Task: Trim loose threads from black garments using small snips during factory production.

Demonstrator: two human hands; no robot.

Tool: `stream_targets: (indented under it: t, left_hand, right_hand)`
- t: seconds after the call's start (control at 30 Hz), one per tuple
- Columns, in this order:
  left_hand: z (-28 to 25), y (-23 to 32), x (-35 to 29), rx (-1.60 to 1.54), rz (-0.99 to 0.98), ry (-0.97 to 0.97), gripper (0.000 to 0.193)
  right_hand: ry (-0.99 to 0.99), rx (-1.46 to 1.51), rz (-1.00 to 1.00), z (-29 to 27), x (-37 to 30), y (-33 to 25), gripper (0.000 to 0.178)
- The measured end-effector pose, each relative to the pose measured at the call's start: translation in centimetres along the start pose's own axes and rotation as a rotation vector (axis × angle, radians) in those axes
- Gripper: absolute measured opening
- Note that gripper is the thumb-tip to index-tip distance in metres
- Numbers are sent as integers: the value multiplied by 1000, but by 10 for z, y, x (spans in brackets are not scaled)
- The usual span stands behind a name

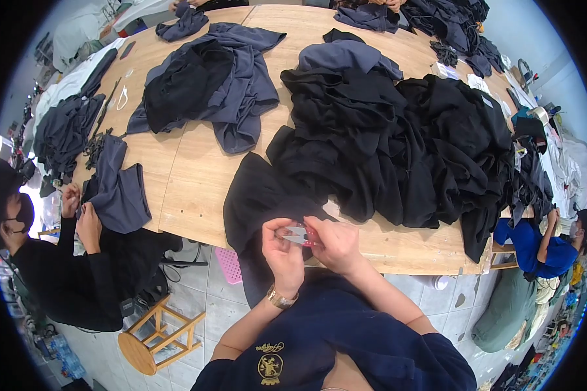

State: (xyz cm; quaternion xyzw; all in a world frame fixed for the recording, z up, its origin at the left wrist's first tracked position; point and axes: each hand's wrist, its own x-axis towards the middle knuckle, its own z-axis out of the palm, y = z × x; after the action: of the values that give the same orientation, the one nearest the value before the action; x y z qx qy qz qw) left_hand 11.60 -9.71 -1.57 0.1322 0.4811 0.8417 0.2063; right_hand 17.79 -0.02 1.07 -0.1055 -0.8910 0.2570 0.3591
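At the near edge of the table, my right hand point(339, 246) is closed around a pair of thread snips point(296, 235) with silver blades and a red-pink handle. The blades point left, toward my left hand point(282, 255). Its fingers are curled and closed beside the blade tips; whatever they pinch is too small or hidden to make out. A black garment point(257, 199) lies just beyond and under my hands, and part of it hangs over the table edge. It joins a large heap of black cloth point(352, 111) on the table.
On the wooden table point(195, 176) lie grey and black garments point(241, 78) at the far left. A co-worker point(52, 274) at the left handles a grey piece point(119, 189); another person point(554, 251) sits at the far right. A wooden stool point(160, 332) and pink basket point(229, 265) are below.
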Motion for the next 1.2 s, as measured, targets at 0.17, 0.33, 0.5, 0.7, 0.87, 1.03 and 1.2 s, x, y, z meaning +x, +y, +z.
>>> stream_targets:
  t: [0.17, 0.33, 0.5, 0.7, 0.87, 1.03, 1.2]
  left_hand:
    - [6, 2, 3, -93, -65, -8, 23]
    - [5, 5, 7, -172, -114, 19, 26]
    - [6, 7, 9, -257, -148, 40, 29]
    - [-1, 1, 5, -128, -90, 7, 27]
    - [8, 13, 9, -311, -212, 60, 25]
    - [2, 11, 10, -290, -226, 59, 24]
    - [4, 11, 10, -266, -205, 66, 25]
  right_hand:
    - [81, 193, 218, 8, 1, 0, 24]
    - [219, 1112, 919, 6, -2, 11, 7]
    - [142, 600, 571, 12, -6, 6, 20]
    - [44, 233, 190, 7, -2, 7, 20]
    - [251, 731, 659, 6, -10, 5, 16]
    - [-31, 465, 478, -5, -20, 16, 17]
    - [-131, 206, 362, -5, -20, 14, 23]
